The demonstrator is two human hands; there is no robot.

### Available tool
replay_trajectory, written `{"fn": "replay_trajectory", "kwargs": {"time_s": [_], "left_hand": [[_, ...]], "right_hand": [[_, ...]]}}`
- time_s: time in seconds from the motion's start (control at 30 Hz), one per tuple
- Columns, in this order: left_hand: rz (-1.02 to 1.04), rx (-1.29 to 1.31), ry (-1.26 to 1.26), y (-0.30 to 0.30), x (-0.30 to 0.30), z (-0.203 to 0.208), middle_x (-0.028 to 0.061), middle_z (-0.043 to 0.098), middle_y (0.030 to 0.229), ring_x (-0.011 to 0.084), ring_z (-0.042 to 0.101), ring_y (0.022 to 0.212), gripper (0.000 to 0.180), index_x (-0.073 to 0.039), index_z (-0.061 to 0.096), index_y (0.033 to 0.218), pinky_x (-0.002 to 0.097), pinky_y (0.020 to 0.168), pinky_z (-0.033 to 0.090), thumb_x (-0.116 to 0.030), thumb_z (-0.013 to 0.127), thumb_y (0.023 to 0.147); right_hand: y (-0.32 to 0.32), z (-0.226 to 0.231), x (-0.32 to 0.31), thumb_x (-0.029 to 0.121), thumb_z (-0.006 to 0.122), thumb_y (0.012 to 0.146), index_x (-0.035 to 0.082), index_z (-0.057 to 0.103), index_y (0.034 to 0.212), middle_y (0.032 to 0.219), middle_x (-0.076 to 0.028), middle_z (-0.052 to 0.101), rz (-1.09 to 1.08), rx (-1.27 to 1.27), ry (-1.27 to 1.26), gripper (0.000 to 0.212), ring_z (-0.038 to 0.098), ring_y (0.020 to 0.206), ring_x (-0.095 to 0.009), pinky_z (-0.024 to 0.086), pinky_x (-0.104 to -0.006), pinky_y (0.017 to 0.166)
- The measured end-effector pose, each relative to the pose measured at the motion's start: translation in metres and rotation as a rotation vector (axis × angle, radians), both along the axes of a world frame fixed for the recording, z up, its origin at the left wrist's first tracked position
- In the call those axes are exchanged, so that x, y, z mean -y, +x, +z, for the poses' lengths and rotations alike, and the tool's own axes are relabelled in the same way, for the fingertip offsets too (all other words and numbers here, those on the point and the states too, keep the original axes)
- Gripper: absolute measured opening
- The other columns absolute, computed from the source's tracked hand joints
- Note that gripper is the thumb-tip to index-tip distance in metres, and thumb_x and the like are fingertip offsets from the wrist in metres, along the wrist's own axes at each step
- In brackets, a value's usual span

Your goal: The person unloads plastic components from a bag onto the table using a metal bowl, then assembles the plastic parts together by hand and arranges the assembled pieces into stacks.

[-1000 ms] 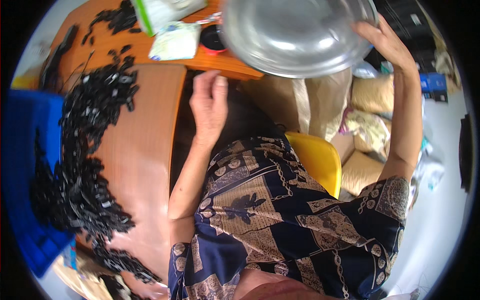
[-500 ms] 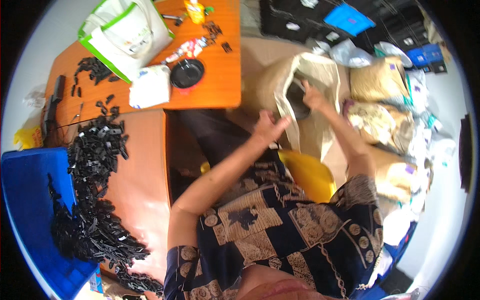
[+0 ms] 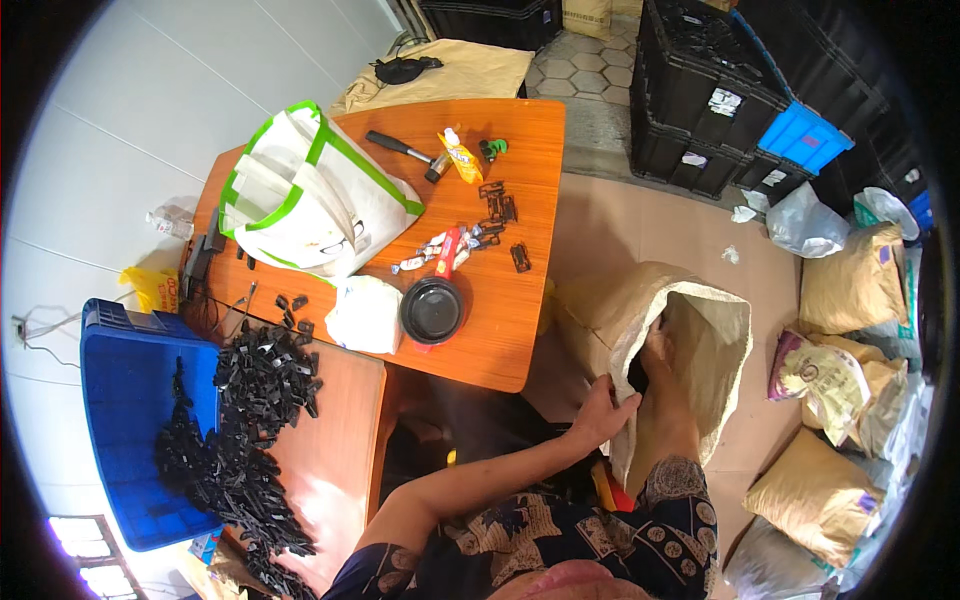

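A tall tan woven sack [image 3: 590,305] stands on the floor to the right of the table, with its mouth spread open. My left hand [image 3: 604,412] pinches the near-left part of its rim, thumb against the cloth. My right hand [image 3: 657,350] is down inside the mouth, the forearm passing over the near rim. Its fingers are mostly hidden in the sack, so whether they hold anything does not show. Something dark lies inside beside that hand; its kind cannot be made out.
On the orange table [image 3: 530,345] are a white-green tote bag [image 3: 385,200], a hammer [image 3: 390,143] and a black bowl [image 3: 432,310]. Small black parts [image 3: 265,385] heap beside a blue bin [image 3: 130,400]. Filled sacks [image 3: 815,497] and black crates [image 3: 690,150] stand on the right.
My right hand has gone from the sack's mouth deeper inside. My left hand has closed on the rim from a looser pose. The whole view has shifted, showing more of the room.
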State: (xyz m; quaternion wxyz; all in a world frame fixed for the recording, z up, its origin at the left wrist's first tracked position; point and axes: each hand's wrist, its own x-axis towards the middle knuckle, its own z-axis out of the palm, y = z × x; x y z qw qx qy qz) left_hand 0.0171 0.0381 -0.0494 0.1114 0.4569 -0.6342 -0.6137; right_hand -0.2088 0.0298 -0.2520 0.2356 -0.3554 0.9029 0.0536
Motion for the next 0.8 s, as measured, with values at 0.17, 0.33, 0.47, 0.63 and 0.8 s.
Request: {"fn": "replay_trajectory", "kwargs": {"time_s": [0.17,0.33,0.47,0.63,0.8], "left_hand": [[-0.051,-0.195,0.029,0.026,0.000,0.000,0.0127,0.047,0.113,0.0209,0.052,0.095,0.044,0.003,0.048,0.129,0.0364,0.082,0.049,-0.032,0.052,0.102],[-0.296,-0.060,-0.034,0.061,-0.009,0.016,0.0219,0.044,0.131,0.0399,0.049,0.120,0.039,0.007,0.059,0.118,0.0410,0.104,0.041,-0.028,0.054,0.102],[-0.306,-0.085,-0.438,0.065,0.000,0.013,0.0224,0.042,0.138,0.0368,0.047,0.126,0.035,0.001,0.065,0.114,0.0387,0.107,0.041,-0.030,0.057,0.101],[-0.126,-0.221,0.003,0.040,0.024,-0.001,0.0183,0.062,0.116,0.0331,0.061,0.110,0.030,0.000,0.066,0.109,0.0397,0.093,0.049,-0.028,0.059,0.100],[-0.605,-0.034,-0.205,-0.012,-0.015,0.039,0.0157,0.067,0.086,0.0377,0.065,0.080,0.021,0.000,0.063,0.089,0.0446,0.072,0.051,-0.020,0.061,0.094]], "right_hand": [[0.027,-0.026,-0.025,0.008,0.062,0.087,0.003,0.022,0.156,0.152,-0.030,0.036,0.021,-0.107,-0.510,0.080,0.040,0.138,-0.045,0.033,-0.0506,0.116],[0.028,-0.034,0.004,0.009,0.063,0.086,0.001,0.024,0.154,0.150,-0.028,0.040,0.014,0.010,-0.720,0.079,0.048,0.132,-0.044,0.040,-0.0499,0.111],[0.034,-0.033,0.035,0.009,0.063,0.086,0.001,0.025,0.154,0.149,-0.028,0.041,0.021,0.233,-0.804,0.078,0.049,0.131,-0.044,0.042,-0.0497,0.110],[0.027,-0.002,0.064,0.010,0.062,0.085,0.001,0.026,0.153,0.148,-0.027,0.043,0.051,0.478,-0.905,0.077,0.050,0.129,-0.043,0.043,-0.0494,0.108],[-0.010,0.023,0.083,0.010,0.062,0.085,0.000,0.027,0.153,0.147,-0.027,0.044,0.088,0.696,-0.955,0.077,0.052,0.128,-0.042,0.045,-0.0491,0.107]]}}
